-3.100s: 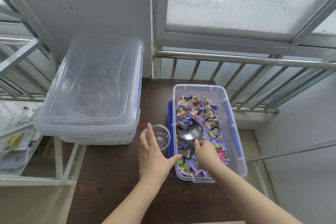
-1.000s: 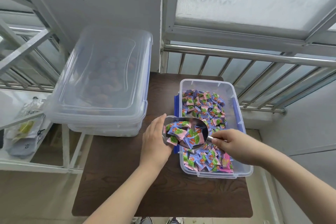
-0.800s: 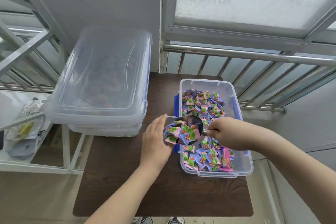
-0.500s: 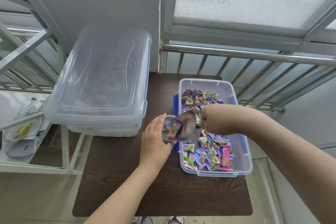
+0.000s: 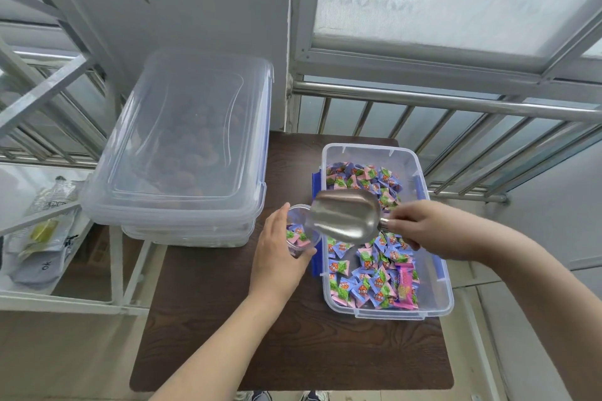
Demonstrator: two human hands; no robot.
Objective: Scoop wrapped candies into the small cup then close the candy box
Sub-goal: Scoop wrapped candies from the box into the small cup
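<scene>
The left hand (image 5: 277, 257) is being curled around the cup (image 5: 301, 231) — thumb up; the right hand (image 5: 423, 231) is being closed on the scoop (image 5: 345, 216) handle, forearm angled inward.

Bare table (image 5: 293, 345) lies open near the person; the stacked clear boxes (image 5: 182, 153) block the left.

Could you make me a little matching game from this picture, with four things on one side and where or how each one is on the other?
Things:
1. scoop
2. cup
3. candy box
4. big box

States:
A. lid on, at the table's left
B. empty, held in the right hand
C. open, full of wrapped candies
D. held by the left hand, a few candies inside

Pairs: 1-B, 2-D, 3-C, 4-A
</scene>
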